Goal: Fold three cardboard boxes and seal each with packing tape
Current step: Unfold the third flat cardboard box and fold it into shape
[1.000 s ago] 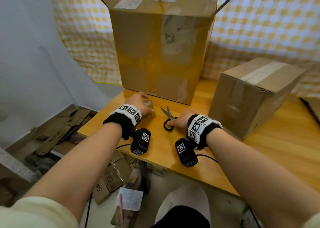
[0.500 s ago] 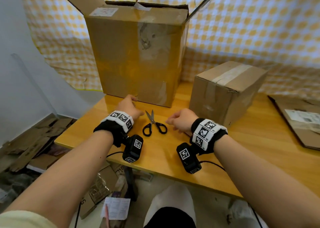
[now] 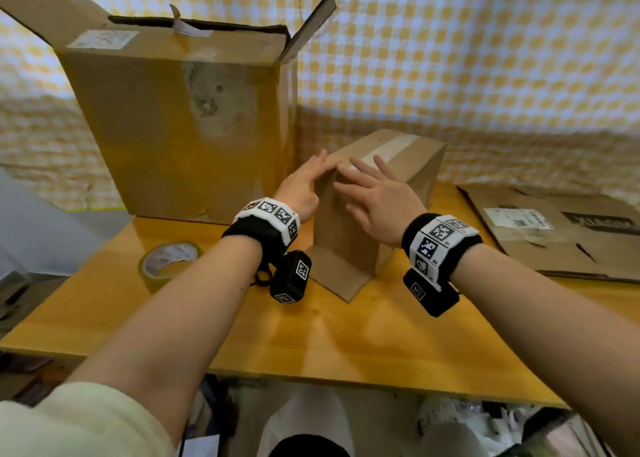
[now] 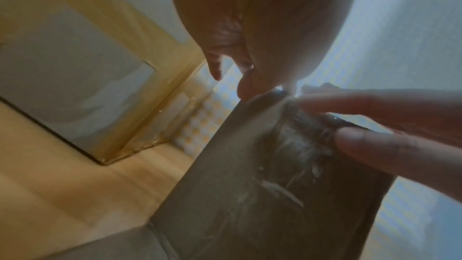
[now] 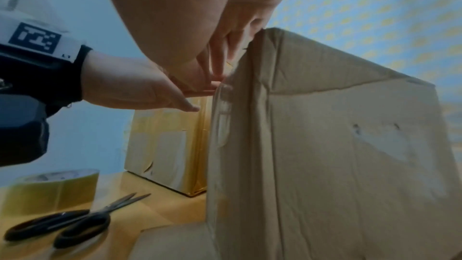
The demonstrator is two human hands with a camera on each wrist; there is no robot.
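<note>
A small brown box with a pale tape strip along its top stands in the middle of the wooden table. One bottom flap lies out flat on the table toward me. My left hand reaches its straight fingers onto the box's near top corner from the left. My right hand rests spread fingers on the same top edge from the right. Neither hand grips anything. In the right wrist view the small box fills the right side, with my left hand at its corner.
A tall open box with raised flaps stands at the back left. A tape roll lies at the left near the table edge, and black-handled scissors lie beside it. Flattened cardboard lies at the right. Checked cloth hangs behind.
Both hands have left the table by the scissors and moved up and right onto the small box's near top corner. My view has swung right.
</note>
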